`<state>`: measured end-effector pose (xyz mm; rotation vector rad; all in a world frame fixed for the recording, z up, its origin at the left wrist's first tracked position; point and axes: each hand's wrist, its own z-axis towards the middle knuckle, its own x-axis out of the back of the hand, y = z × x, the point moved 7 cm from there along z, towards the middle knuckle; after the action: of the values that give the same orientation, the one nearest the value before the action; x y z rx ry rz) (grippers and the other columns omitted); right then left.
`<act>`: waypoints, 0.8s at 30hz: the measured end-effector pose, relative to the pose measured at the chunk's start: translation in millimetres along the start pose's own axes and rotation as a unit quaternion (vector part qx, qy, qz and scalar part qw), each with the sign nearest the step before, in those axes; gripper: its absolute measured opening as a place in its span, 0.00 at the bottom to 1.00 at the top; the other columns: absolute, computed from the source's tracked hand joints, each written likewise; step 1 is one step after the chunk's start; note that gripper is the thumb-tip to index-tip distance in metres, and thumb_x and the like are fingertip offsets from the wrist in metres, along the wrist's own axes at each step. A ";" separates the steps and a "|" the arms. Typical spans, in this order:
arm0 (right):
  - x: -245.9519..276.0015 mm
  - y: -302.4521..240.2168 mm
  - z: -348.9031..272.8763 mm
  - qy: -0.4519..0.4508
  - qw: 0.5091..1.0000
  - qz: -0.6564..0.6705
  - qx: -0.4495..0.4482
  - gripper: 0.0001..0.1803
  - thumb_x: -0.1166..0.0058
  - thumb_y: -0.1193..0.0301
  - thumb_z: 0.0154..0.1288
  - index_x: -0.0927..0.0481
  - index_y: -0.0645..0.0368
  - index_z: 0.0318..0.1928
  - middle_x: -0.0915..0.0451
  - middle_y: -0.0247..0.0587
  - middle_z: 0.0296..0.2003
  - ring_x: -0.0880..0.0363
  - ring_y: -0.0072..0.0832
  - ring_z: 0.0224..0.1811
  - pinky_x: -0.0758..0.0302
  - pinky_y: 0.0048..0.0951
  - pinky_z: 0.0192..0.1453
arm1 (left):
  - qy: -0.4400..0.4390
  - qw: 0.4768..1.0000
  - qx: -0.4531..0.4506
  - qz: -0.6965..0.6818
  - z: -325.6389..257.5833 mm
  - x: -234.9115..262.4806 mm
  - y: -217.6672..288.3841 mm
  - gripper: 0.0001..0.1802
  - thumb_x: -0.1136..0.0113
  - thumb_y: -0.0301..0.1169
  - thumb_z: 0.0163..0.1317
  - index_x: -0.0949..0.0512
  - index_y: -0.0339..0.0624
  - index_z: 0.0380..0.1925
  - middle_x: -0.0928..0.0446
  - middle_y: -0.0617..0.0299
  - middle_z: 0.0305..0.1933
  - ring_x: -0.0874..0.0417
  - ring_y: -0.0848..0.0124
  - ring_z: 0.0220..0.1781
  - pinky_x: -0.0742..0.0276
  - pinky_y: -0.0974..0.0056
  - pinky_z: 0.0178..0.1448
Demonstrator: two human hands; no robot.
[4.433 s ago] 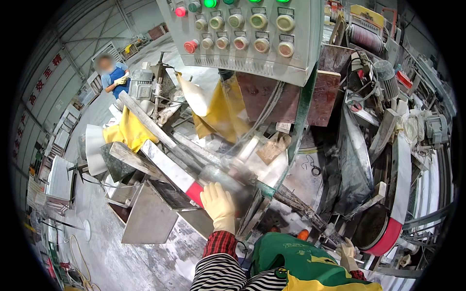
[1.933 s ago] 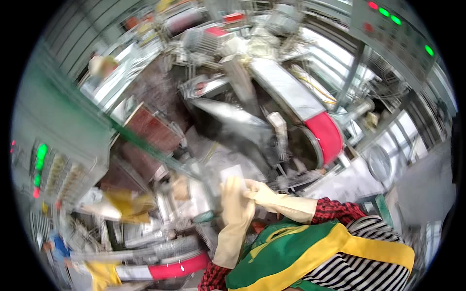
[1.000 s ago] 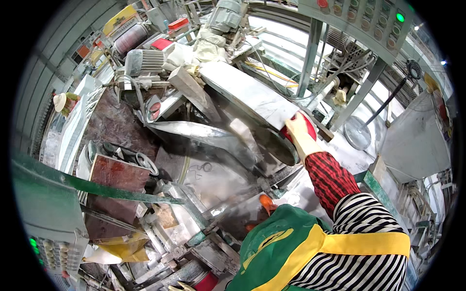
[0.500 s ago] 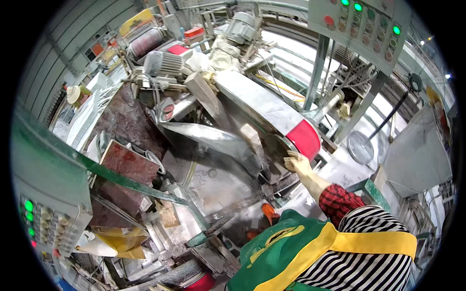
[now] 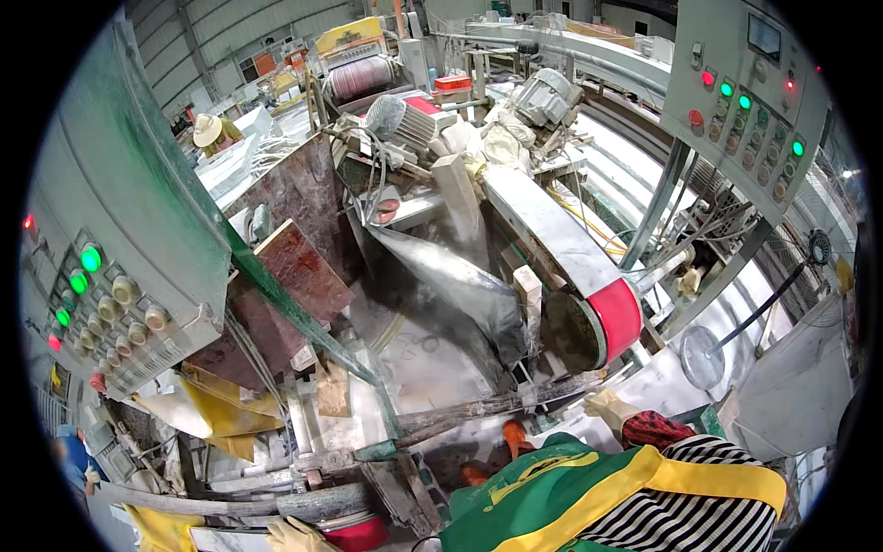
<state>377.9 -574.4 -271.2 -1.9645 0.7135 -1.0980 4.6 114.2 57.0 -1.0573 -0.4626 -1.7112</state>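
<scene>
My right hand (image 5: 609, 410), in a cream glove below a red-and-black checked cuff, hangs low beside the end of a long sander-like belt machine (image 5: 556, 225) with a red nose. Its fingers look loosely stretched, with nothing seen in them; the hand stands apart from the machine. At the lower edge, my left hand (image 5: 299, 535) shows in a cream glove, fingers apart and nothing visible in it. It is next to a red-ended roller (image 5: 357, 532) and a pale slab edge. A grey sheet-like guard (image 5: 451, 276) lies between the machine arms.
A control panel with lit green buttons (image 5: 110, 294) stands at left, another control panel (image 5: 750, 101) at upper right. A green rail (image 5: 303, 317) slants across the left. Motors (image 5: 547, 97) and wooden blocks sit on the machinery. A person in a hat (image 5: 213, 133) is far left.
My right hand has dropped away from the red machine end, downward. My left hand has come into view at the lower edge. The view has turned left, so the machinery sits further right.
</scene>
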 end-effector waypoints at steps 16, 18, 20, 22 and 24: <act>-56.8 -111.9 25.3 -0.027 0.982 0.121 -0.144 0.28 0.42 0.65 0.59 0.26 0.61 0.60 0.15 0.48 0.35 0.15 0.29 0.32 0.19 0.28 0.37 | -0.028 0.999 0.027 0.016 -12.8 1.2 2.5 0.21 0.53 0.44 0.69 0.17 0.39 0.37 0.20 0.46 0.46 0.21 0.50 0.48 0.25 0.48 0.52; -45.2 -78.3 23.0 -0.040 0.992 0.043 -0.107 0.30 0.43 0.66 0.61 0.31 0.64 0.64 0.15 0.51 0.38 0.15 0.31 0.35 0.18 0.30 0.39 | -0.041 0.999 0.020 0.019 -9.6 3.3 12.4 0.22 0.53 0.44 0.69 0.18 0.38 0.38 0.20 0.46 0.45 0.21 0.50 0.48 0.25 0.48 0.51; -45.9 -53.2 27.7 -0.054 0.989 0.056 -0.125 0.32 0.45 0.69 0.63 0.35 0.67 0.66 0.16 0.51 0.39 0.15 0.32 0.37 0.18 0.32 0.41 | -0.026 0.999 0.019 0.018 -14.5 4.2 5.8 0.22 0.54 0.44 0.69 0.18 0.38 0.38 0.20 0.46 0.45 0.21 0.50 0.49 0.25 0.48 0.50; -41.7 -39.7 17.9 -0.033 0.973 0.122 -0.191 0.31 0.44 0.68 0.62 0.32 0.66 0.64 0.15 0.49 0.36 0.16 0.30 0.35 0.18 0.30 0.41 | -0.017 1.000 0.009 0.014 -13.1 5.2 11.1 0.22 0.54 0.44 0.69 0.18 0.37 0.39 0.20 0.46 0.45 0.21 0.51 0.48 0.24 0.48 0.50; -41.3 -31.8 9.8 -0.020 0.967 0.130 -0.219 0.30 0.43 0.67 0.61 0.30 0.65 0.63 0.15 0.48 0.34 0.16 0.28 0.33 0.19 0.27 0.39 | -0.021 1.000 0.004 0.012 -12.7 5.1 17.1 0.22 0.54 0.44 0.69 0.18 0.38 0.40 0.19 0.47 0.44 0.20 0.51 0.48 0.24 0.49 0.50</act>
<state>370.3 -522.1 -266.8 -2.1653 1.2375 -0.7831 14.2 95.3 51.3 -1.0914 -0.4801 -1.6668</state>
